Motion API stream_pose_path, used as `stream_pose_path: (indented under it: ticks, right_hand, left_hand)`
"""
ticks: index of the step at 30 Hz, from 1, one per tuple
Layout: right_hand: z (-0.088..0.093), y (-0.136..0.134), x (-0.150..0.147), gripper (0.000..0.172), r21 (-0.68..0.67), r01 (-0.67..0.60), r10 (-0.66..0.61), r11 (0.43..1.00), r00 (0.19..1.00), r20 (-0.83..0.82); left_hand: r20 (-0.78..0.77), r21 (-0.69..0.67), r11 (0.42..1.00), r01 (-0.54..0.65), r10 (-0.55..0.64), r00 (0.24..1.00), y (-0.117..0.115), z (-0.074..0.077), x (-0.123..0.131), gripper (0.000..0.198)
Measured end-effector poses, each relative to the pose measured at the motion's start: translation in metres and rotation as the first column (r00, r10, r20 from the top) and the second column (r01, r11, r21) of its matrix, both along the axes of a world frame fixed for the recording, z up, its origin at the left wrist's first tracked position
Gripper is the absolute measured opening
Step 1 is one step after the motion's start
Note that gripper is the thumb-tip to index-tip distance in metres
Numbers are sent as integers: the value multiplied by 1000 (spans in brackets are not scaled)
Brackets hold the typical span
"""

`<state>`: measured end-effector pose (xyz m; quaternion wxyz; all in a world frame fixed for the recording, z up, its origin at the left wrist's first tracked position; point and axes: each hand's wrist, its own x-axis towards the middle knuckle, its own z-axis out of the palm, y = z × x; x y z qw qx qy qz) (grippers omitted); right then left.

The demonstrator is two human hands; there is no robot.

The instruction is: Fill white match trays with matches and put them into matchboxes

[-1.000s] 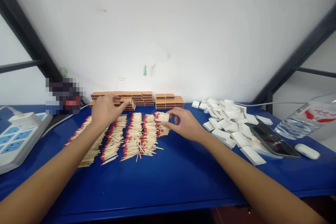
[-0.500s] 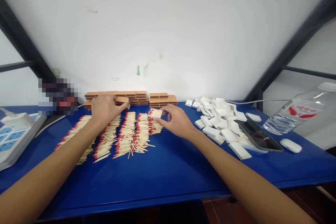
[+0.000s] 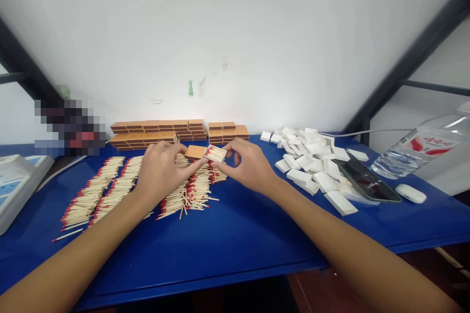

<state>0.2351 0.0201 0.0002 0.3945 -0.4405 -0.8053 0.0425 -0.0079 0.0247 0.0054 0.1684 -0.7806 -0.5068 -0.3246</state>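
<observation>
Left hand (image 3: 158,168) pinches orange sleeve (image 3: 195,152), just left of tray (image 3: 220,160); right hand (image 3: 248,162) pinches tray itself (matches (image 3: 214,153) inside). Likely joining step; next move calls for square alignment, level push.

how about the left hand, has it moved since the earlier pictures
Yes: against the green mark on the wall, the left hand, holding an orange matchbox cover, has moved right and lower in the view, closer to the right hand.
</observation>
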Motion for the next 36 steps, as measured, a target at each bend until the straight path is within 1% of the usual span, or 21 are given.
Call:
stream_pose_path:
  ticks: [6,9,13,17,20,23,26,28,32,36]
  right_hand:
    - [2,-4,-1,35,16,-7,7,1000,1000,-4]
    - [4,-5,-1,35,21,-37,37,999,999,-21]
    - [5,-7,0,33,-6,-87,86,996,995,-56]
    - [7,-7,1,30,-61,-141,136,988,987,-84]
    - [8,-8,1,31,-102,-159,149,982,984,-103]
    - [9,-9,1,31,-110,-178,165,978,979,-120]
    - [9,-9,2,32,-122,-193,178,974,976,-128]
    - [9,-8,3,33,-140,-200,182,970,974,-135]
    - [9,-5,5,32,-174,-218,197,960,971,-133]
    - [12,-6,6,35,-198,-260,239,945,963,-122]
  left_hand:
    - [26,-30,999,29,-29,999,-2,-1,-2,50]
    - [55,-53,996,70,-67,996,-1,0,-6,46]
    - [171,-120,978,170,-149,974,0,4,-11,45]
    - [312,-173,959,225,-164,936,-1,6,-13,49]
    - [386,-161,953,257,-179,905,-2,7,-12,51]
    - [444,-169,945,280,-181,878,-2,8,-11,52]
    - [442,-221,921,321,-199,875,-1,8,-11,56]
    - [421,-250,909,334,-209,883,0,7,-11,51]
    - [426,-287,900,327,-186,886,2,6,-12,47]
    - [431,-288,894,344,-200,880,2,7,-12,47]
